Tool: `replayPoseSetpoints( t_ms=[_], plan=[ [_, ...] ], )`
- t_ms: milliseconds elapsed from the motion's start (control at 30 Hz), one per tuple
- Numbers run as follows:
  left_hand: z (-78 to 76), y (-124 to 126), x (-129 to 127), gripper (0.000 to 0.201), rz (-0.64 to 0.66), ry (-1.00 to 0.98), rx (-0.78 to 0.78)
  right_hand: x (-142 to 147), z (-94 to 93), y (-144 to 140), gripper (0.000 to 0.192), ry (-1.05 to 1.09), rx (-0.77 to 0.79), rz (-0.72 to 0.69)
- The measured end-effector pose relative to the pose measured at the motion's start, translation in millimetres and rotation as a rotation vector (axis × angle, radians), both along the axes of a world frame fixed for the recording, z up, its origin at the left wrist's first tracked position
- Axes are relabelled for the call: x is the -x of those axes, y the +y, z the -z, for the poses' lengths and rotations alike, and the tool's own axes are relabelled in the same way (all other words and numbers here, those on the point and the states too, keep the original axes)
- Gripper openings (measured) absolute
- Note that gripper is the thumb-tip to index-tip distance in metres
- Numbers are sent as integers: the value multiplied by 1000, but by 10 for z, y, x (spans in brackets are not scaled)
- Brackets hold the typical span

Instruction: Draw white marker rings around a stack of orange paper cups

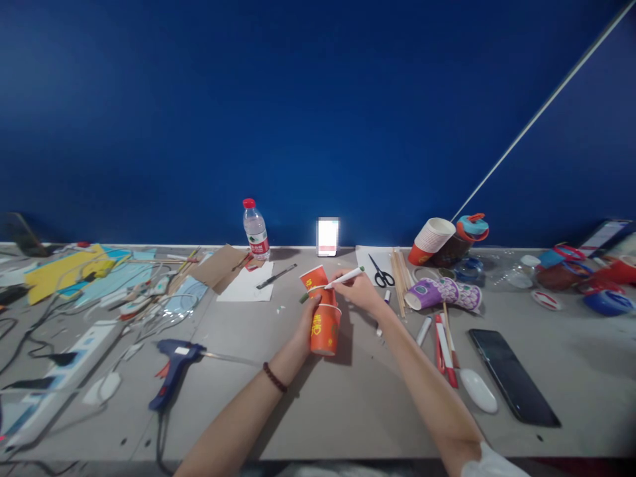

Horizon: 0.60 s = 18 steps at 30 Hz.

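Bare forearms (422,391) are stretched forward, with 2 orange-red yellow-printed paper cups (325,332), 1 above the other, gripped between them by the left hand (305,326). Also, a slim white marker (350,274) is pinched by the right hand (358,290), tip pretty much at the upper cup (312,275).

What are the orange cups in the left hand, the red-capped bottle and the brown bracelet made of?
Orange cups: probably smooth paper, with yellow printing and a pale rim.
Bottle: looks like clear, shiny plastic, given its see-through sides.
Bracelet: dark beads, perhaps wood; too small to tell the finish.
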<state>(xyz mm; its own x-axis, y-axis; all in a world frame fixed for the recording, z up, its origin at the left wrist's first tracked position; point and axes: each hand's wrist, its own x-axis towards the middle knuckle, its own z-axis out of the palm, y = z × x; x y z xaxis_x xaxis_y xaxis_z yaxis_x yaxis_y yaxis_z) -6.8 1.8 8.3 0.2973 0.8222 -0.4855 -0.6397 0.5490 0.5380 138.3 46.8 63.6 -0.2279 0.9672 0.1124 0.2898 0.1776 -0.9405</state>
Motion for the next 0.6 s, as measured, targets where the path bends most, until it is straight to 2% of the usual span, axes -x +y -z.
replayPoseSetpoints(
  t_ms=[167, 600],
  plan=[
    [-9, 9, -7, 35, -31, -21, -6, 2, -13, -7, 13, 2, -10, 3],
    [43, 21, 9, 35, 1, -57, 35, -14, 1, 2, 13, 4, 1, -4]
  ],
)
